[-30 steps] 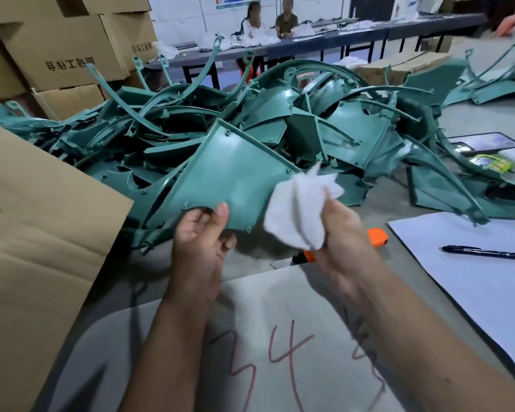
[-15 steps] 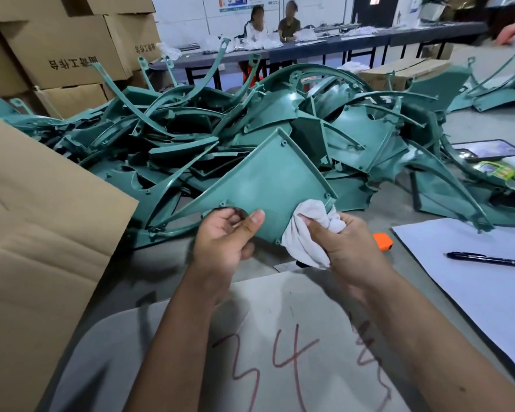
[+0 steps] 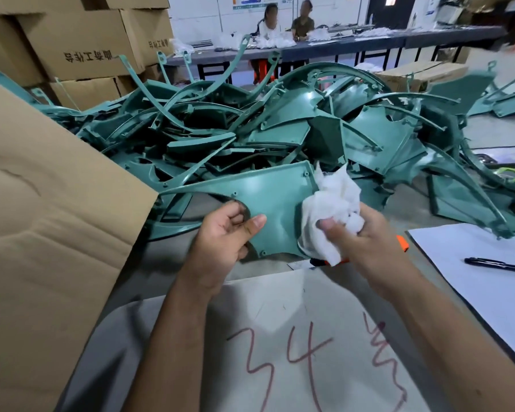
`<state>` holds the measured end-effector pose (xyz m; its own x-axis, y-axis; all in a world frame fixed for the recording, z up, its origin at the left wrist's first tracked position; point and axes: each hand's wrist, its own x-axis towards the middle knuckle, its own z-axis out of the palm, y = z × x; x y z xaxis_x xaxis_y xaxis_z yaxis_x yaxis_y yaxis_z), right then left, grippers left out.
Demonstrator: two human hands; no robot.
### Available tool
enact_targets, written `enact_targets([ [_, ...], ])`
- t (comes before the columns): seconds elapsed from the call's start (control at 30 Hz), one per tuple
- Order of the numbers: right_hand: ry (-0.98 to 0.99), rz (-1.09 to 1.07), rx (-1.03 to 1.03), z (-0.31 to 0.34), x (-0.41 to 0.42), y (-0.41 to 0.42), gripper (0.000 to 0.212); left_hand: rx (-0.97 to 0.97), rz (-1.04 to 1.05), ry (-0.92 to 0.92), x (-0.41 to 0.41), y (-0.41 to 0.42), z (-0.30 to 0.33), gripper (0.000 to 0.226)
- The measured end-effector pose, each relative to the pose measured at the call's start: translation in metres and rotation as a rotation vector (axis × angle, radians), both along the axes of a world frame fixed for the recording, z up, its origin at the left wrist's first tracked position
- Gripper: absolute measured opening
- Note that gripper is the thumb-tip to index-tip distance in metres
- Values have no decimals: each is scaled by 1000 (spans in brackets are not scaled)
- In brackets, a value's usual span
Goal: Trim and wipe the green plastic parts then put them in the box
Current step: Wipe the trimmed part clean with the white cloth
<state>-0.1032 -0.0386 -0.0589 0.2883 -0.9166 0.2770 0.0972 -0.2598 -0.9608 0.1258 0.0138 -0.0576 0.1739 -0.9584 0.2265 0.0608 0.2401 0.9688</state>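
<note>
My left hand (image 3: 225,233) grips the near edge of a flat green plastic part (image 3: 268,194), thumb on its face, holding it above the table. My right hand (image 3: 354,239) clutches a crumpled white cloth (image 3: 330,209) and presses it against the part's right side. Behind lies a big heap of green plastic parts (image 3: 280,123). A large cardboard box (image 3: 42,233) stands at the left, its flap raised toward me; its inside is hidden.
An orange cutter (image 3: 402,243) lies partly under my right hand. A black pen (image 3: 497,266) rests on a white sheet (image 3: 473,263) at right. A phone (image 3: 500,156) lies farther right. Stacked cartons (image 3: 81,46) stand back left; two people sit at a far table.
The green part has been turned flatter and lower in my left hand. My right hand has brought the cloth from beside it onto the part's right side.
</note>
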Motion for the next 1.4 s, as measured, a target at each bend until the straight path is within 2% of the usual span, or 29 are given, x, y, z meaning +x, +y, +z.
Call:
enact_targets([
  [0.07,65,56,-50,0,2,1,21,-23,-20,-13,1,-1,-1,19],
  [0.13,-7,14,-50,2,4,4,30,-37,-22,28,-5,-3,-1,16],
  [0.23,-152,-171,6,4,7,4,30,-12,26,141,-23,-6,0,36],
  [0.3,-243,-242,74,5,9,3,32,12,-83,246,-37,-7,1,61],
  [0.33,-281,-277,95,7,10,2,33,5,-148,260,-46,-7,-1,63],
  [0.4,-280,-333,72,8,10,3,41,-26,-174,187,-66,-6,-4,43],
  [0.47,-216,-371,24,6,12,6,47,-41,-55,58,-86,-5,-4,24],
  [0.6,-109,-384,-55,-2,17,10,41,-29,147,50,-95,-5,-7,23],
  [0.67,-48,-356,-38,-5,16,9,48,-12,91,95,-83,-5,-5,13],
  [0.73,-43,-351,8,-2,13,7,51,27,-11,119,-65,-6,-2,26],
  [0.83,-56,-326,34,3,5,2,44,113,-73,-15,-41,-3,0,66],
  [0.87,-65,-300,36,4,4,2,38,123,-100,-53,-36,-3,0,65],
  [0.93,-113,-269,54,6,5,3,26,116,-168,-61,-28,-1,0,33],
  [0.97,-146,-260,59,6,5,4,21,130,-196,-58,-25,0,3,28],
  [1.07,-215,-198,60,5,5,5,17,154,-263,-65,-16,1,5,23],
  [1.2,-60,-38,-39,4,0,4,7,199,-286,-93,7,7,4,24],
  [1.3,121,100,-143,3,1,7,21,141,-165,-158,21,10,1,22],
  [1.4,70,0,-153,1,8,12,29,14,48,-51,11,2,-1,12],
])
